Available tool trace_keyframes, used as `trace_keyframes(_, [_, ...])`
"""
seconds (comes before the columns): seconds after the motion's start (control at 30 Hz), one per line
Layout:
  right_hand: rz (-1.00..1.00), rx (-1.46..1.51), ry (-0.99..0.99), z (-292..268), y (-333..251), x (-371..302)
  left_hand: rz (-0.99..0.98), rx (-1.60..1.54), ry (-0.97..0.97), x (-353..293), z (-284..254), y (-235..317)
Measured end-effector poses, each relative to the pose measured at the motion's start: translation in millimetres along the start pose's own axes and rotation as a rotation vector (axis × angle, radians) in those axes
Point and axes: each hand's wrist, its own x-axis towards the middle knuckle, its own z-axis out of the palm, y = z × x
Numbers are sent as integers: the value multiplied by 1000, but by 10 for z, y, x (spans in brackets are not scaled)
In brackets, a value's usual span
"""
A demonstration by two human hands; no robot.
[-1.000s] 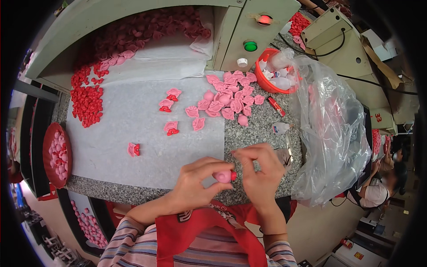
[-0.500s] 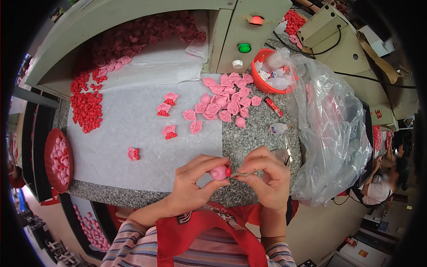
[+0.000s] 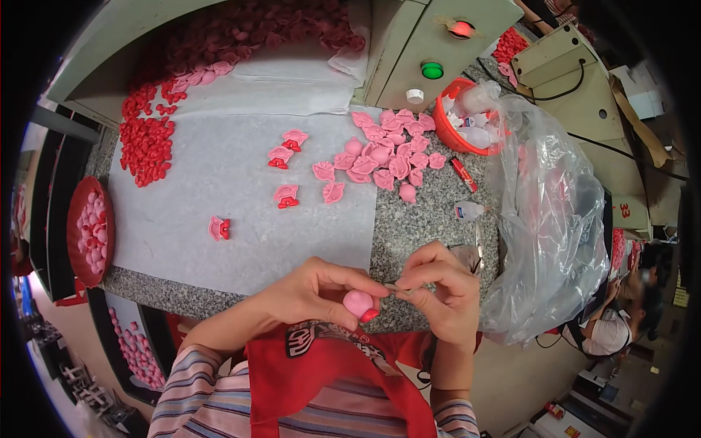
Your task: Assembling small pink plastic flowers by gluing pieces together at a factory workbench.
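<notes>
My left hand (image 3: 310,296) is closed round a small round pink plastic figure part (image 3: 357,302) with a red foot-like piece (image 3: 369,315) at its lower right. Its index fingertip meets the end of a thin, flat, dull-coloured strip or tool (image 3: 396,290), whose kind I cannot make out. My right hand (image 3: 444,292) pinches that strip between thumb and fingers. Ahead, on the white paper sheet (image 3: 175,241), lie several pink shell halves with red feet, such as this one (image 3: 219,228). Loose pink shell halves (image 3: 380,154) are heaped farther off.
Red pieces (image 3: 146,150) are piled at the left, near a red bowl (image 3: 75,252) of pink parts. A grey-green machine (image 3: 409,55) with lit buttons stands behind. At right are an orange basket (image 3: 447,130) of bottles, a small bottle (image 3: 469,211), a red tube (image 3: 464,175) and a clear plastic bag (image 3: 544,241).
My left hand has turned the pink part, so its red foot now points down and right. The strip's end has moved from beside the red foot to my left index fingertip. The view has shifted slightly.
</notes>
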Motion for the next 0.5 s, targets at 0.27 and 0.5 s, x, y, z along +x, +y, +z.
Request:
trace_keyframes(0.27, [-64, -127, -148, 219, -164, 69, -111, -78, -1, -32, -90, -24])
trace_keyframes(0.5, [-190, -575, -42, 39, -196, 80, -166, -164, -1, -68, -123, -66])
